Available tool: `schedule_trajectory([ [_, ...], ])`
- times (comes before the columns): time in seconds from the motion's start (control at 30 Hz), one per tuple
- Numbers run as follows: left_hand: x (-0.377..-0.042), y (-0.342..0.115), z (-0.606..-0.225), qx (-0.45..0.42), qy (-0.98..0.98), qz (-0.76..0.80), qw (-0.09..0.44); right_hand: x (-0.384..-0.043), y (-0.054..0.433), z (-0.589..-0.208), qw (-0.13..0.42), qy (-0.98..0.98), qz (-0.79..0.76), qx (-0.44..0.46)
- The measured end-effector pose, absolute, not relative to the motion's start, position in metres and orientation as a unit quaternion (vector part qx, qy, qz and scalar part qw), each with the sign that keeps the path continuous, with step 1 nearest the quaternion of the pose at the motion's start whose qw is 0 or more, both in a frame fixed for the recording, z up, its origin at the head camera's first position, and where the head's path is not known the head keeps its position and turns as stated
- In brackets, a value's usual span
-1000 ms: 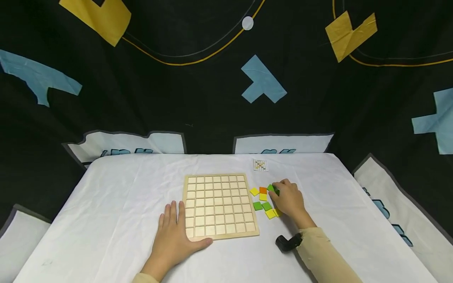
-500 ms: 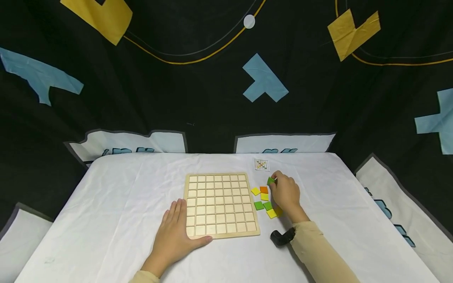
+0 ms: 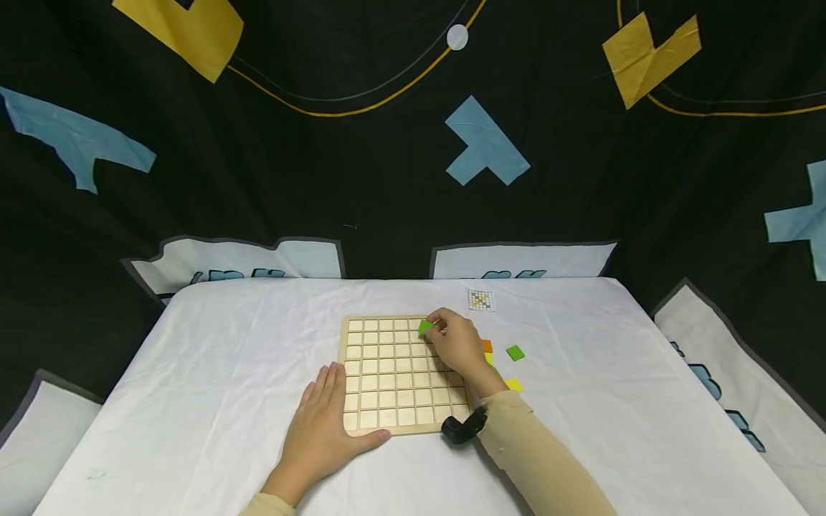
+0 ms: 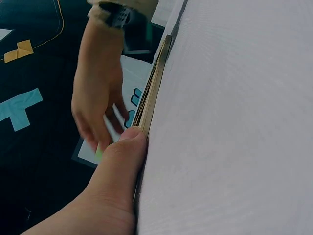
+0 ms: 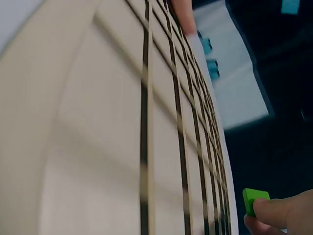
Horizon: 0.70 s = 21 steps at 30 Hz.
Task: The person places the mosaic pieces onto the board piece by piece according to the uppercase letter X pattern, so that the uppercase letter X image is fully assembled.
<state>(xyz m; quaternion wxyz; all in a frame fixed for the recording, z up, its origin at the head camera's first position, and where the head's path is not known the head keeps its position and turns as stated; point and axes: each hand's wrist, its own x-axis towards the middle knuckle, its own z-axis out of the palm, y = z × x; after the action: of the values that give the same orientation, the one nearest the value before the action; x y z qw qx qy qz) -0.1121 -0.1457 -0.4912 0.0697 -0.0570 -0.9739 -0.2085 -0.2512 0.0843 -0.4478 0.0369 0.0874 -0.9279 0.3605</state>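
Head view: the left hand (image 3: 319,424), straight-fingered, touches the left edge of a square pale-wood grid board (image 3: 387,373); apart from it, the right hand (image 3: 459,349) pinches a square green tile (image 3: 424,327) near the far edge. Left wrist view: the left thumb (image 4: 122,152) touches the near edge. Right wrist view: the tile shows between thumb and finger.

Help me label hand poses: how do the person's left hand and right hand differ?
The left hand lies with straight fingers and a spread thumb; the right hand pinches a green square tile in curled fingers. The left hand touches the wooden grid board around its near left corner; the right hand is over its far right part. Both are bare, with beige sleeves.
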Motion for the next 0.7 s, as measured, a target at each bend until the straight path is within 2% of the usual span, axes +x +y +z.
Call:
schedule_trajectory([
  [0.3,-0.112,-0.146,-0.49,-0.058,-0.975,-0.202,0.072,-0.249,0.026,-0.454,0.02,-0.922,0.361,0.141],
  [0.7,-0.113,-0.146,-0.49,-0.057,-0.975,-0.201,0.07,-0.247,-0.001,-0.462,0.072,-0.941,0.291,0.158],
])
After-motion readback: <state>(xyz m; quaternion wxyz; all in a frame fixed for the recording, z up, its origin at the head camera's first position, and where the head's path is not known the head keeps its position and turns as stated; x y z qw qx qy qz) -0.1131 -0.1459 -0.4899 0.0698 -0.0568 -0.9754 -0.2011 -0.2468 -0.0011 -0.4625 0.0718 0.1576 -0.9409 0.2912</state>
